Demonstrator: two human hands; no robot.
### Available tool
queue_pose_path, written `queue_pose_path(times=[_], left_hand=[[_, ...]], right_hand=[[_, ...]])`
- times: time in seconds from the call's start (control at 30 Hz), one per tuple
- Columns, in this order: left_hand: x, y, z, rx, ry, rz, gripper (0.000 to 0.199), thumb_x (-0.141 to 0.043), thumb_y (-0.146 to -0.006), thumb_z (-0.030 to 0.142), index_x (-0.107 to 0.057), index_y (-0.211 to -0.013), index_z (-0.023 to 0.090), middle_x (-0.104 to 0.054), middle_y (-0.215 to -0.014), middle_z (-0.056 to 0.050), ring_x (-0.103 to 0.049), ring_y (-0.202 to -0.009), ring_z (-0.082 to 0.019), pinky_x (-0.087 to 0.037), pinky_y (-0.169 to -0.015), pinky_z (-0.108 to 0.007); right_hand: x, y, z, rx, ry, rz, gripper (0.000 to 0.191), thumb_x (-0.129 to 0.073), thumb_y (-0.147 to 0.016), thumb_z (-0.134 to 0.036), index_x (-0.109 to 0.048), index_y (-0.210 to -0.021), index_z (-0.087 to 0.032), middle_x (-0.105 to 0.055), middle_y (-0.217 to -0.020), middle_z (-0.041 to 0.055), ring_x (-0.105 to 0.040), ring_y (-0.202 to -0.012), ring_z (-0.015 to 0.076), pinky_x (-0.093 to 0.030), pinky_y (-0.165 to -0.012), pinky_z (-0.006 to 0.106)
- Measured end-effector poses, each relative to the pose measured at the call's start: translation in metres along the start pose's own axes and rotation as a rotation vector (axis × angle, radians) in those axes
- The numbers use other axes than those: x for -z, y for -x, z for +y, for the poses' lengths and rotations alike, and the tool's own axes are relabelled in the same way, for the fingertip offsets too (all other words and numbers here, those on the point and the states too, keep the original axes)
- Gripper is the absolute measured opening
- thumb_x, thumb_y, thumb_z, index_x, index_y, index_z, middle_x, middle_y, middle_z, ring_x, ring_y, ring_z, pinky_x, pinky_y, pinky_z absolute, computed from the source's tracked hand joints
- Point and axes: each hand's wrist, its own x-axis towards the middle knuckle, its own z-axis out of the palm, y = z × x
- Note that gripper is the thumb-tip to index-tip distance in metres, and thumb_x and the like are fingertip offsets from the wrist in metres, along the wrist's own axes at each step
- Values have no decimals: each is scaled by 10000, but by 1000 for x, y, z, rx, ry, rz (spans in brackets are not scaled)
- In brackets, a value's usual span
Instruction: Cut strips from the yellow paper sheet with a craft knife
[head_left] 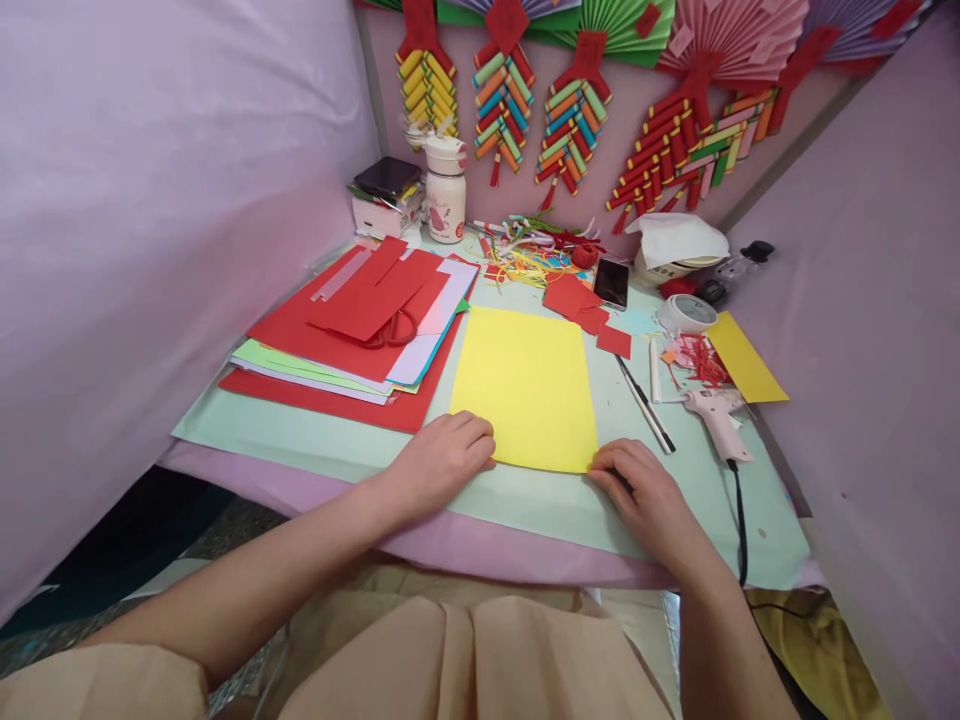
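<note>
1. The yellow sheet (525,385) lies flat at the middle of the table (540,510), toward its near edge.
2. The left hand (450,455) rests at the sheet's near left corner, fingers curled close together; whether the thumb grips the edge, I cannot tell.
3. The right hand (634,488) pinches the near right corner between thumb and fingertips.
4. Left of the sheet is a paper stack (300,325), mostly red on top, with scissors (390,332) partly under red pieces.
5. On the right lie a pen (646,408) and, farther right, a glue gun (718,425).
6. Beyond the sheet, far right, lies a phone (611,284); a bottle (446,200) stands upright at far left.
</note>
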Motion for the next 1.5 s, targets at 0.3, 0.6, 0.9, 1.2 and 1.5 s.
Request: queue_pose_path(times=[0.3,0.6,0.9,1.2,1.5], left_hand=[[9,-23,20,118,31,-130,289,-683,-883,419,-551,-899,163,-595,-1022,-75,-538,-922,-235,-426,-784,-354],[-8,-49,52,149,-136,-43,407,-672,-849,549,-573,-931,163,-611,-999,-101,-564,-961,-268,-436,-799,-385],[-14,-37,57,172,-105,-77,797,-549,-850,702,-466,-1397,129,-443,-1472,-198,-372,-1389,-356,-237,-1157,-506],[-11,-57,46,235,-1,-129,501,-555,-922,544,-555,-1253,167,-585,-1192,-138,-510,-1124,-316,-423,-919,-447],[-19,-57,46,325,9,-124,479,-443,-999,453,-492,-1399,194,-397,-1505,-150,-340,-1396,-322,-345,-1083,-476]], right_hand=[[-3,2,0,-65,-25,7,150,-464,-985,-299,-543,-875,-233,-569,-936,56,-536,-925,220,-446,-817,380],[1,0,-1,-105,-90,6,168,-454,-980,-299,-539,-851,-232,-568,-931,59,-537,-929,219,-456,-815,375],[6,-1,-2,-97,-131,19,142,-458,-968,-280,-548,-864,-242,-605,-1178,64,-513,-1163,230,-423,-992,435],[4,-2,0,-115,-122,12,146,-463,-965,-292,-552,-861,-242,-603,-1196,66,-517,-1177,227,-426,-1003,454],[3,-3,2,-139,-129,-8,157,-474,-967,-312,-573,-870,-238,-584,-1234,63,-493,-1227,219,-415,-1035,443]])
